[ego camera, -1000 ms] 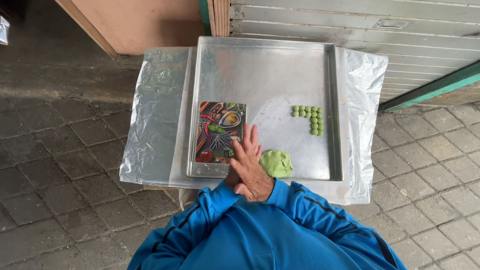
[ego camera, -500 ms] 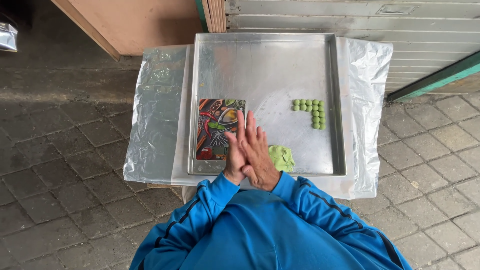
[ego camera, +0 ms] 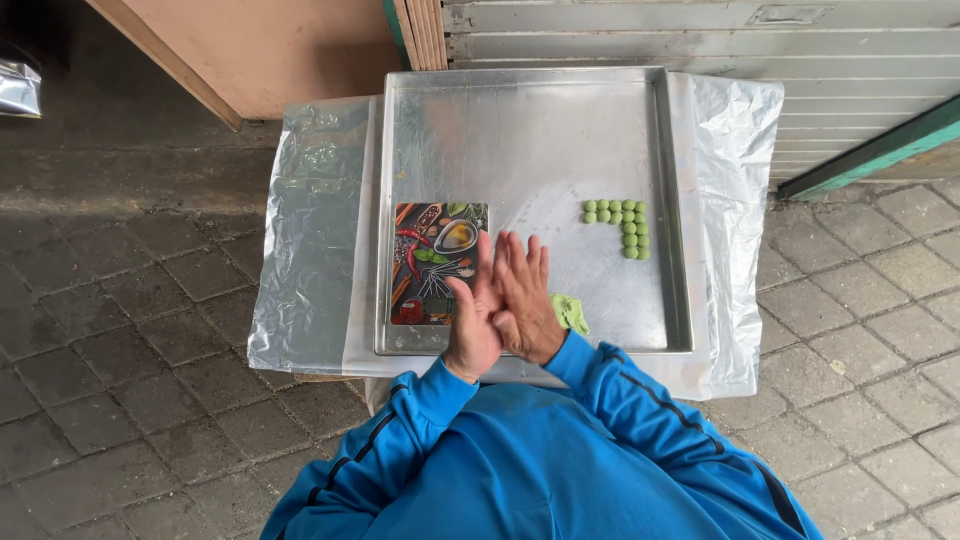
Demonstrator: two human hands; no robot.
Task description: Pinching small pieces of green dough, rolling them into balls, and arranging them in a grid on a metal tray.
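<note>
My left hand and my right hand are pressed flat together, palm to palm, fingers straight, over the near edge of a metal tray. Anything between the palms is hidden. A lump of green dough lies on the tray just right of my right hand, partly covered by it. Several small green dough balls sit in an L-shaped group further right. A rectangular board with a colourful picture of spices and vegetables lies on the tray just left of my hands.
The tray rests on a small stand covered with clear plastic sheeting. Behind it are a grey slatted shutter and a brown wooden panel. Paving stones surround the stand. I wear blue sleeves.
One second ago one hand lay by the dough lump. Both hands have since come together palm to palm and shifted slightly left, uncovering part of the lump.
</note>
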